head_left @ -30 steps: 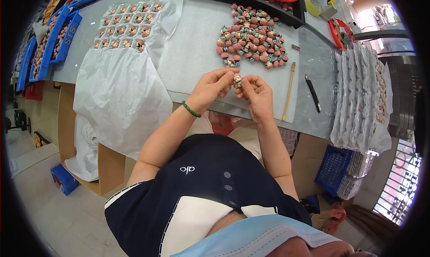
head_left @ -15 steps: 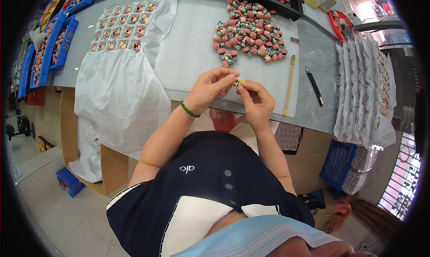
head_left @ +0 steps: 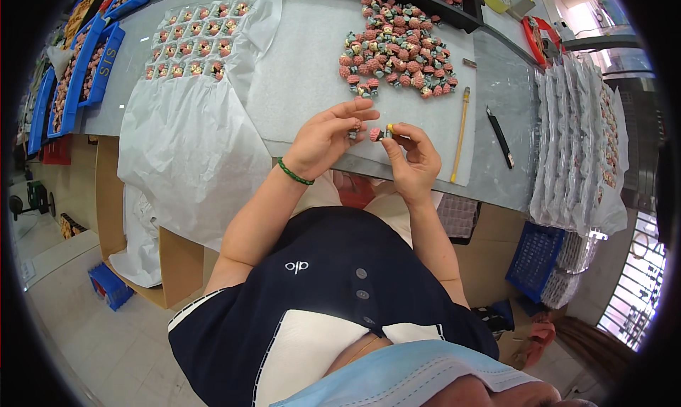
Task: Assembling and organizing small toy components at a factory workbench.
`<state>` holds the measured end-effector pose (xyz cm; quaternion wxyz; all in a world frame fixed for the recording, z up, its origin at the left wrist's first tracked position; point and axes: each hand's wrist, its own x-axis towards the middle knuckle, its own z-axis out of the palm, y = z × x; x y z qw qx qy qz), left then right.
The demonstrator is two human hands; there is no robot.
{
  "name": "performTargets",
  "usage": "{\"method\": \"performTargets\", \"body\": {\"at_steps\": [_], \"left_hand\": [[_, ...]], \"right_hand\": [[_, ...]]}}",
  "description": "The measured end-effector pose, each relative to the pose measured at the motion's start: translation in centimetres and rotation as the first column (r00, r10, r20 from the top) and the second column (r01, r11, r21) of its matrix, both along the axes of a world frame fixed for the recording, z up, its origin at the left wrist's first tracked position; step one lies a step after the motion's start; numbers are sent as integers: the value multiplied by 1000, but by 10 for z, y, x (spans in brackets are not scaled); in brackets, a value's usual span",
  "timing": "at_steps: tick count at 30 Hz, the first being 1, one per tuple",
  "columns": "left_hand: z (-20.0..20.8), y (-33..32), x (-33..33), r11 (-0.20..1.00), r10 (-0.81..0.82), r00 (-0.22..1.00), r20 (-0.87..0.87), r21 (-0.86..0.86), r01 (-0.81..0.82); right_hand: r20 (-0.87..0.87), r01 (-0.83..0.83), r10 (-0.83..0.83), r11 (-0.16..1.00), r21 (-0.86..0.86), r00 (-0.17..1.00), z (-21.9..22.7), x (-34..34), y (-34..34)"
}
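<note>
Between my right hand's (head_left: 413,162) thumb and fingertips is a small figurine (head_left: 377,134) with a bumpy pink head and a dark body. A small yellow patch shows at those fingertips; I cannot tell what it is. My left hand (head_left: 318,141) is just to the left, its index finger stretched out. Another small pinkish figurine (head_left: 355,128) is tucked in its lower fingers, partly hidden. Both hands are above the table's near edge. Beyond them, a pile of similar figurines (head_left: 401,52) lies on a white sheet (head_left: 298,88).
A tray of figurines in rows (head_left: 191,48) lies at the left, with white paper (head_left: 188,134) hanging off the edge. A yellow brush (head_left: 461,134) and a black craft knife (head_left: 499,137) lie at the right. Filled plastic trays (head_left: 571,144) are stacked beyond; blue bins (head_left: 99,66) stand far left.
My hands were together at one small piece and have moved slightly apart. The figurine in my right fingers now shows clearly, as does another one in my left hand.
</note>
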<state>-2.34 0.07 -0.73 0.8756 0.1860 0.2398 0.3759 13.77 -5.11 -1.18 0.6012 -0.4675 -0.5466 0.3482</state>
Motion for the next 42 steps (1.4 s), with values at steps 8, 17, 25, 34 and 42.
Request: {"method": "performTargets", "body": {"at_steps": [8, 17, 25, 34, 42], "left_hand": [[10, -18, -8, 907, 290, 902, -319, 391, -154], [25, -46, -46, 881, 302, 875, -378, 461, -105], [59, -3, -199, 515, 829, 355, -433, 837, -182], [-1, 72, -372, 617, 714, -558, -422, 756, 217], [-27, 87, -367, 776, 607, -738, -295, 421, 470]], "right_hand": [[-68, -246, 239, 960, -133, 969, 22, -23, 7], [-129, -157, 130, 959, -234, 983, 24, -57, -9], [-5, -118, 121, 954, -276, 993, 29, -79, -20], [81, -66, 92, 956, -285, 992, 9, -55, -12], [100, -75, 106, 959, -273, 989, -9, -44, 14]]}}
